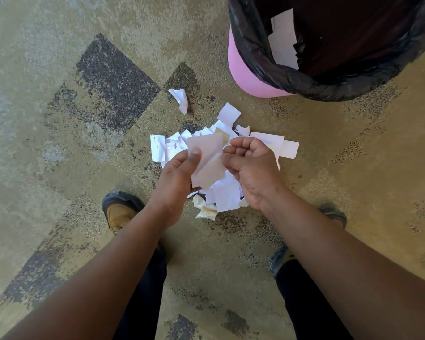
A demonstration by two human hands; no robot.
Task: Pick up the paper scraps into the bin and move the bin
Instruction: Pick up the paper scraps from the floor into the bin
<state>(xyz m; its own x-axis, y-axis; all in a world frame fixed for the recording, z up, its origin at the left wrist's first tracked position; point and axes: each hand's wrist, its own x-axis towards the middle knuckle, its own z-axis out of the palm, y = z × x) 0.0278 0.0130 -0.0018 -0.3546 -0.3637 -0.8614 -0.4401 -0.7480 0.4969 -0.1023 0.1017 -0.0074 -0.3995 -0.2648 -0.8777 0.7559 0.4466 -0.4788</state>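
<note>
The bin (pixel 245 74) is cut off by the top and right edges — its depths too dark to read. Both forearms hide parts of the shoes (pixel 118 212), and the hands cover the middle of the scrap pile (pixel 228 133).

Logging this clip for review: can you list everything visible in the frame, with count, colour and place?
bin: one, pink, upper right on the carpet
bin liner: one, black, folded over the bin rim
paper in bin: a few white pieces, inside against the liner
scrap pile: many white pieces, centre floor, partly under the hands
lone scrap: one, white, just beyond the pile on the left
held paper: white pieces, between both hands
carpet: tan with dark and grey patches
shoes: two, tan and dark, either side of the pile
left hand: pinches the held paper
right hand: fingers curled at the paper's edge
</note>
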